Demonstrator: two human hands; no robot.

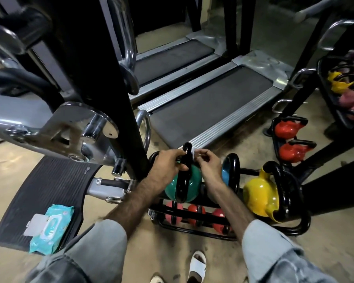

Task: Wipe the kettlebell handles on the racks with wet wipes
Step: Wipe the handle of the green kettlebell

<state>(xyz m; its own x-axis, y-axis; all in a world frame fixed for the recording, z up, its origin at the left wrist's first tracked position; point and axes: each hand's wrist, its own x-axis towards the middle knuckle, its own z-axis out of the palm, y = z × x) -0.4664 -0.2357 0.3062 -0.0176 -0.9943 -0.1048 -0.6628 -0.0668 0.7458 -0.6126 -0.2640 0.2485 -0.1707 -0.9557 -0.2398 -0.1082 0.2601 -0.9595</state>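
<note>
A green kettlebell (192, 180) with a black handle (185, 170) sits on the top tier of a low black rack (198, 232). My left hand (168, 162) grips the upper part of that handle. My right hand (207, 163) pinches a small white wet wipe (193, 153) against the handle's top. Beside it on the same tier stand a blue kettlebell (226, 173) and a yellow kettlebell (258, 196). Three small red and pink kettlebells (194, 214) lie on the lower tier.
A teal pack of wet wipes (49, 227), lid open, lies on a black ribbed mat (49, 186) at the left. A machine's black post (114, 78) and chrome parts crowd the left. Two treadmills (208, 103) stand behind. Two red kettlebells (288, 139) sit on a rack at the right.
</note>
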